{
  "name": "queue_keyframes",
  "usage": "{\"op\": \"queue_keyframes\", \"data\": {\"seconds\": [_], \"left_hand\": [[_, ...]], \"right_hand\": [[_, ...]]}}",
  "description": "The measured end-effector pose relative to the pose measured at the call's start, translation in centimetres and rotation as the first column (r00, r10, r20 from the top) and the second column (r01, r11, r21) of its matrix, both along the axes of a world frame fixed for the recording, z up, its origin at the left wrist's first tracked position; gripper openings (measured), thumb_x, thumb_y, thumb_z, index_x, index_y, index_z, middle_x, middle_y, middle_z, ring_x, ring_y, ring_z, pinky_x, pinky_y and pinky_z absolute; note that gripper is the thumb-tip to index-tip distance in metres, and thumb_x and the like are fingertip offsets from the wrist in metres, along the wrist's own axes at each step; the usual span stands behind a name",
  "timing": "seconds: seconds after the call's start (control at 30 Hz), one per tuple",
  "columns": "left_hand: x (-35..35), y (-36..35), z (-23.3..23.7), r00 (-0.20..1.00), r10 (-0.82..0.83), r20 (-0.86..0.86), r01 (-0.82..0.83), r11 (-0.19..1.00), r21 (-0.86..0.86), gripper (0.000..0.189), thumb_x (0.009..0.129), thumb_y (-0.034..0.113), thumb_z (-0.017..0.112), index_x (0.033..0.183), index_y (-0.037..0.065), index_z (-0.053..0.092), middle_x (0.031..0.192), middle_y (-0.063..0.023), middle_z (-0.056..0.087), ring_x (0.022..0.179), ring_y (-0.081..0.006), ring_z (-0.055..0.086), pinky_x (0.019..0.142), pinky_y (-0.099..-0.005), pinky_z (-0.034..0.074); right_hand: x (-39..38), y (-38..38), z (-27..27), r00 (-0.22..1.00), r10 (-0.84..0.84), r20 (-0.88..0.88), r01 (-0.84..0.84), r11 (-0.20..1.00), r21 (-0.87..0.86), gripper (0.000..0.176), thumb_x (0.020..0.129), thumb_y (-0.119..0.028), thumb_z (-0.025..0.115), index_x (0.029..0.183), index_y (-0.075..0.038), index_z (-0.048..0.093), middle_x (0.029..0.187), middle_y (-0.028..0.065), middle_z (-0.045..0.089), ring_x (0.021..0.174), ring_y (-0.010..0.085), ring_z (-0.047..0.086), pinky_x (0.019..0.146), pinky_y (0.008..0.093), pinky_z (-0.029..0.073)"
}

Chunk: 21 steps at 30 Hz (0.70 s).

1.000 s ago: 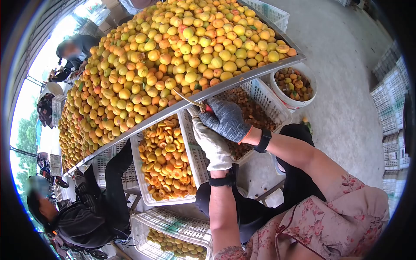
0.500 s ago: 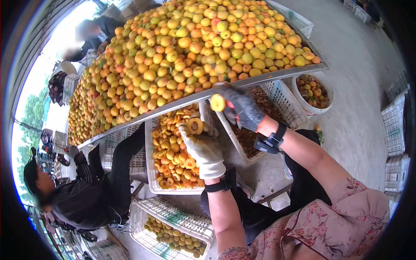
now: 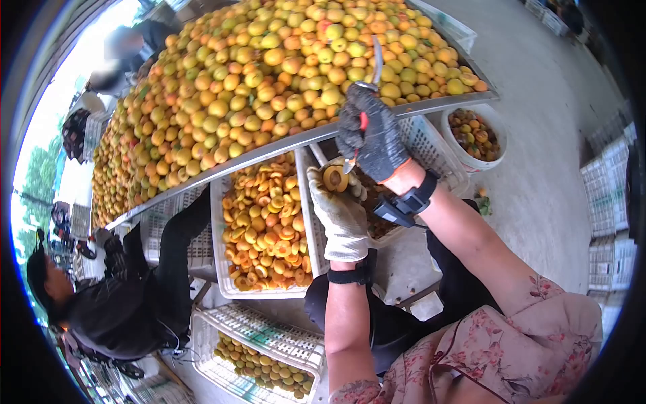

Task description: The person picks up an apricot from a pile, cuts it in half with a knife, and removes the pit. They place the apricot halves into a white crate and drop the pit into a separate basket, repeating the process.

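My left hand (image 3: pixel 340 214), in a white work glove, holds an apricot half (image 3: pixel 335 178) cut face up, with the dark pit or its hollow in the middle. My right hand (image 3: pixel 369 131), in a dark grey glove, is closed round a curved knife (image 3: pixel 378 59) whose blade points up over the fruit pile. A bit of red shows between its fingers, and a small metal tip (image 3: pixel 348 165) sticks out below the fist, close to the apricot half. Beside my left hand stands a white crate of cut apricot halves (image 3: pixel 221 252).
A metal-edged table (image 3: pixel 235 161) bears a large heap of whole apricots (image 3: pixel 269 74). Under my hands is a crate of pits (image 3: pixel 387 232). A white bucket of fruit (image 3: pixel 501 151) stands right, a crate of fruit (image 3: pixel 249 323) below. A person in dark clothes (image 3: pixel 121 303) sits left.
My left hand has moved right with its apricot half, from over the crate of halves to the pit crate. The half in my right hand is gone, and the knife blade now points up.
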<state>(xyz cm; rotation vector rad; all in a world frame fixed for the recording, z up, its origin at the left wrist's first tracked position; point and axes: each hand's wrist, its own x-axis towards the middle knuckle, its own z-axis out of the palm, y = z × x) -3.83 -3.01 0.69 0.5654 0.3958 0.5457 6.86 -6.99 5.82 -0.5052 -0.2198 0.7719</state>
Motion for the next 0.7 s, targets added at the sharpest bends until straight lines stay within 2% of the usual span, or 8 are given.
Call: {"op": "queue_keyframes", "data": {"seconds": [0.3, 0.37, 0.4, 0.43, 0.5, 0.57, 0.63, 0.7], "left_hand": [[2.2, -2.1, -0.3, 0.992, 0.05, -0.112, -0.054, 0.998, -0.032, 0.044, 0.097, 0.052, 0.038, 0.093, 0.01, 0.051, 0.066, -0.0007, 0.05, 0.051, -0.0129, 0.045, 0.045, -0.0264, 0.036], [2.6, -2.4, 0.8, 0.999, 0.019, -0.035, -0.016, 0.998, 0.066, 0.044, 0.098, 0.047, 0.037, 0.112, 0.007, 0.051, 0.09, -0.0061, 0.06, 0.071, -0.0181, 0.059, 0.06, -0.0301, 0.049], [3.1, -3.4, 1.4, 0.987, 0.133, -0.088, -0.128, 0.99, 0.06, 0.044, 0.1, 0.039, 0.036, 0.121, 0.003, 0.049, 0.108, -0.0114, 0.06, 0.094, -0.0211, 0.06, 0.083, -0.0341, 0.05], [3.5, -3.5, 1.1, 0.988, 0.129, -0.089, -0.124, 0.991, 0.059, 0.044, 0.1, 0.039, 0.036, 0.121, 0.003, 0.049, 0.108, -0.0114, 0.06, 0.094, -0.0211, 0.06, 0.083, -0.0341, 0.05], [4.0, -3.5, 0.3, 0.992, 0.128, 0.001, -0.128, 0.991, 0.05, 0.044, 0.1, 0.037, 0.037, 0.124, 0.0, 0.047, 0.118, -0.0139, 0.057, 0.107, -0.0227, 0.056, 0.097, -0.0367, 0.044], [3.9, -3.7, 0.7, 0.992, 0.121, -0.025, -0.12, 0.992, 0.033, 0.046, 0.1, 0.036, 0.037, 0.126, -0.001, 0.046, 0.122, -0.0146, 0.056, 0.109, -0.0233, 0.056, 0.097, -0.0361, 0.044], [3.8, -3.9, 0.7, 0.972, 0.18, -0.148, -0.16, 0.977, 0.143, 0.039, 0.099, 0.039, 0.039, 0.111, 0.006, 0.054, 0.097, -0.0083, 0.063, 0.082, -0.0168, 0.061, 0.074, -0.0312, 0.051], [3.0, -2.3, -0.3, 0.998, 0.012, -0.056, -0.008, 0.997, 0.074, 0.036, 0.098, 0.042, 0.039, 0.1, 0.01, 0.055, 0.082, -0.0033, 0.059, 0.066, -0.0133, 0.054, 0.06, -0.0282, 0.044]], "right_hand": [[0.0, -0.9, -1.3, 0.969, -0.225, 0.104, 0.229, 0.973, -0.026, 0.021, 0.093, -0.029, 0.058, 0.094, -0.008, 0.057, 0.062, -0.0026, 0.047, 0.045, 0.0101, 0.044, 0.039, 0.0244, 0.035], [0.6, -1.0, -1.7, 0.975, -0.205, 0.091, 0.203, 0.979, 0.025, 0.021, 0.093, -0.028, 0.056, 0.097, -0.007, 0.057, 0.067, -0.0022, 0.049, 0.05, 0.0095, 0.047, 0.04, 0.0238, 0.036], [0.5, -1.0, -2.0, 0.991, -0.122, -0.052, 0.13, 0.97, 0.208, 0.011, 0.086, -0.014, 0.069, 0.093, -0.008, 0.065, 0.075, -0.0046, 0.06, 0.059, 0.0013, 0.05, 0.048, 0.0181, 0.038], [-0.5, -1.1, -0.9, 0.937, -0.313, 0.155, 0.319, 0.948, -0.014, 0.012, 0.086, -0.013, 0.068, 0.096, -0.007, 0.065, 0.076, -0.0043, 0.061, 0.064, 0.0025, 0.052, 0.054, 0.0187, 0.04], [-0.3, -1.1, -1.6, 0.902, -0.331, 0.278, 0.355, 0.934, -0.04, 0.014, 0.085, -0.011, 0.069, 0.098, -0.006, 0.065, 0.078, -0.0044, 0.062, 0.067, 0.0035, 0.054, 0.056, 0.0188, 0.041], [-0.7, -1.1, -0.6, 0.915, -0.342, 0.212, 0.361, 0.931, -0.056, 0.011, 0.086, -0.014, 0.069, 0.092, -0.008, 0.064, 0.073, -0.0051, 0.059, 0.063, 0.0041, 0.053, 0.053, 0.0199, 0.041], [-0.2, -1.4, -0.5, 0.924, -0.354, 0.145, 0.366, 0.928, -0.073, 0.01, 0.086, -0.018, 0.068, 0.087, -0.009, 0.063, 0.068, -0.0058, 0.056, 0.059, 0.0048, 0.052, 0.051, 0.0211, 0.041], [1.7, -2.1, -1.4, 0.992, 0.016, -0.122, 0.007, 0.983, 0.185, 0.023, 0.088, -0.027, 0.065, 0.072, -0.015, 0.053, 0.058, -0.0063, 0.045, 0.045, 0.0072, 0.042, 0.043, 0.0241, 0.036]]}}
